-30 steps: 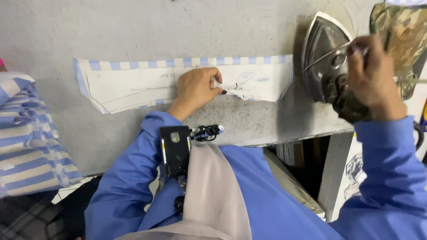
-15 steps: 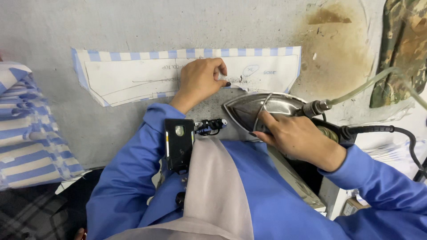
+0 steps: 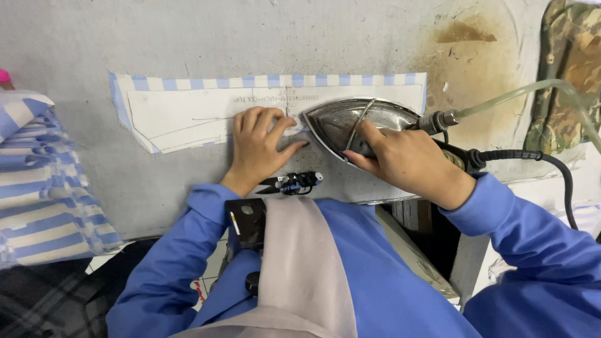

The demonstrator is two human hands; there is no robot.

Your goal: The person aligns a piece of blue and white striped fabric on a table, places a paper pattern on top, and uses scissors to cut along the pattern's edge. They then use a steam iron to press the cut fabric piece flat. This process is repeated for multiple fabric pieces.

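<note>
Now the steam iron [image 3: 350, 122] lies flat on the right half of the paper pattern [image 3: 188, 116], which covers a blue striped fabric piece [image 3: 269, 81] on the grey counter [image 3: 156, 37]. Its long axis runs left to right, and its pointed nose looks toward the left hand [image 3: 260, 141]. The right hand [image 3: 407, 159] is closed around the handle. The left hand presses the pattern with flat, spread fingers, just beside the nose. Small snips [image 3: 291, 183] lie near the counter edge.
</note>
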